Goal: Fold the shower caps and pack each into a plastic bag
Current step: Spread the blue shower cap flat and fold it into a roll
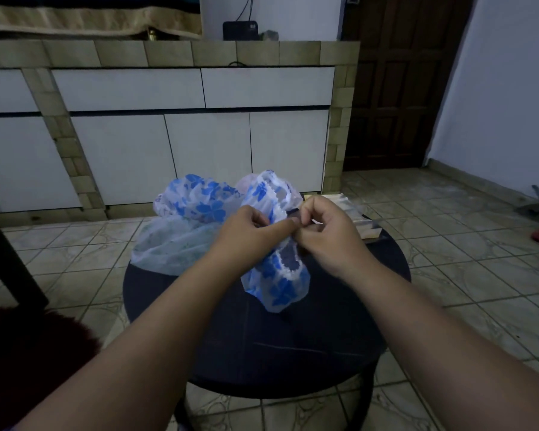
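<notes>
Bags point(357, 219) stacked flat at far right edge of table point(262, 353), contents not discernible. Left hand point(246, 234) and right hand point(327, 231) raised together over table middle, fingers curled, both pinching frilled white hem of blue-flowered cap point(277, 275); cap bunched, hanging from fingers, lower end touching tabletop. Heap of more caps point(193, 219) just behind left hand, at far left of table, blue-flowered one atop paler ones. Forearms reaching in from both lower corners. Beyond: white cupboards point(199, 144), dark door point(399, 82), tiled floor point(464, 250)
</notes>
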